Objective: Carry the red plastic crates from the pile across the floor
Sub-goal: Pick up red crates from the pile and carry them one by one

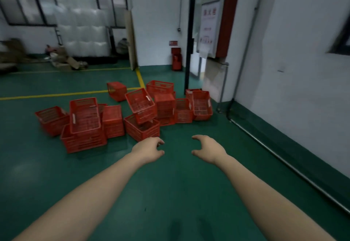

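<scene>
1. Plainly, in the head view, both arms reach forward over the green floor (170, 193). The left hand (149, 150) and the right hand (208, 149) are apart with bare floor between them. Neither holds anything. The fingers of each curl loosely inward, seemingly shaped to take a crate by its 2 sides.
2. Beyond the hands, mostly ahead and left of the left hand, the pile of red crates (121, 115) lies jumbled on the floor. Some are upright, some are on their sides, and some are stacked.
3. Closest is the upright crate (142, 130), just past the left hand's fingertips and untouched. A tilted crate (141, 104) leans into its top, so lifting the lower crate first would probably spill it.
4. To the right of the right hand, a metal pipe (284, 162) runs along the foot of the wall. A doorway (197, 32) stands beyond the pile.
5. As I judge it, no crate is in hand yet, and the step now is the reach.
</scene>
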